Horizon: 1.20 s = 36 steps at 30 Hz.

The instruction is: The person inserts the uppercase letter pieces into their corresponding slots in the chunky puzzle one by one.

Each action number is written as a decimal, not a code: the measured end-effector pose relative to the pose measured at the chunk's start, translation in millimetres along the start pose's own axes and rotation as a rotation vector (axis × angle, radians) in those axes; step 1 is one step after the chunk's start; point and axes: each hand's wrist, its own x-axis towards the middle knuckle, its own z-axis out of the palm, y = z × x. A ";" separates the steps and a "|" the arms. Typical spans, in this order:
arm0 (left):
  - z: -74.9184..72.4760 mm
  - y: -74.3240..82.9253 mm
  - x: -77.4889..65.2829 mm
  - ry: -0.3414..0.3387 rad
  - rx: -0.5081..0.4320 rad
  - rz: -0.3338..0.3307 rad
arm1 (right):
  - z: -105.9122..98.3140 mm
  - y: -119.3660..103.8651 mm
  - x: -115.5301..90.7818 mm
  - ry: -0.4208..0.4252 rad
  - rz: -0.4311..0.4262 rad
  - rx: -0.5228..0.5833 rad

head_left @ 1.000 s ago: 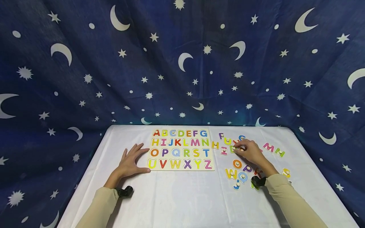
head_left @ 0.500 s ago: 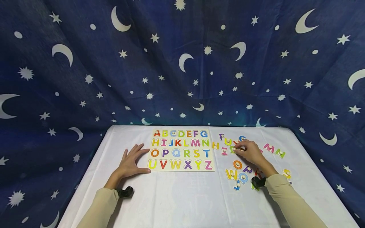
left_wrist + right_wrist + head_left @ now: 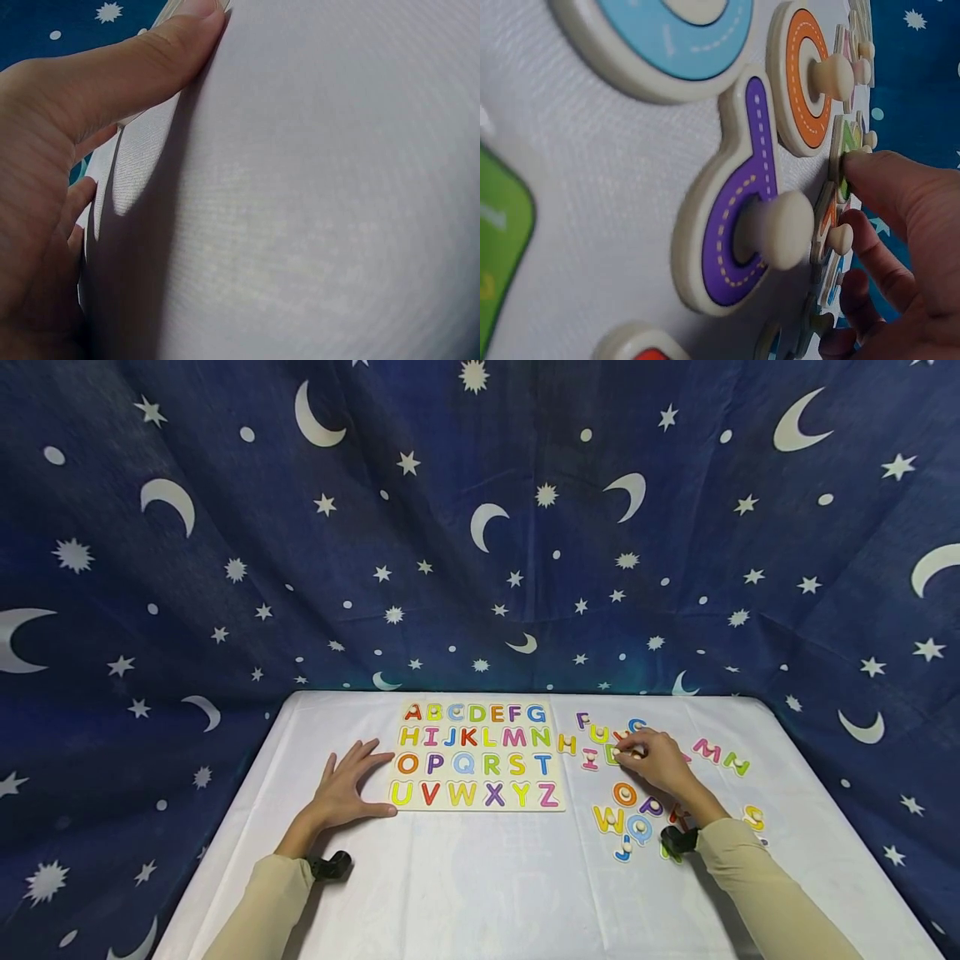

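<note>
A wooden alphabet puzzle board [image 3: 480, 807] lies on the white table, with knobbed A, B and C pieces in its top row. My left hand [image 3: 348, 789] rests at the board's left edge, fingers spread; in the left wrist view its thumb [image 3: 161, 56] touches the board's corner. To the right of the board, my right hand [image 3: 663, 766] pinches the knob of a green letter D piece [image 3: 611, 758] among loose letters. The right wrist view shows the green piece [image 3: 845, 169] at the thumb, partly hidden by it.
Loose knobbed letters lie around the right hand: a yellow H [image 3: 566, 744], pink I [image 3: 589, 760], orange O [image 3: 624, 794], purple P [image 3: 724, 247], yellow W [image 3: 608, 819] and several more. A dark blue curtain [image 3: 480, 593] hangs behind the table.
</note>
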 end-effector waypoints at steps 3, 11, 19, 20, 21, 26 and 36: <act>0.5 -0.2 0.0 -0.001 0.000 0.000 | -3.2 -3.6 -0.8 0.016 -0.010 0.017; 1.1 -1.2 -0.6 0.014 0.002 0.000 | -14.0 -16.3 7.1 0.096 -0.104 0.063; 1.2 -0.3 -0.7 0.012 -0.004 0.002 | -15.4 -36.3 18.8 0.107 -0.129 0.115; 1.2 -0.3 -0.6 0.011 0.001 0.001 | -14.5 -40.0 20.5 0.105 -0.123 0.123; 1.0 -0.5 -0.6 0.011 0.004 0.000 | -13.4 -43.7 22.3 0.100 -0.115 0.126; 0.6 0.2 -1.5 0.010 -0.012 -0.003 | -2.2 -60.8 33.6 0.089 -0.091 0.167; 0.5 0.8 -1.7 0.023 -0.013 -0.002 | 26.4 -102.4 60.4 0.080 -0.114 0.246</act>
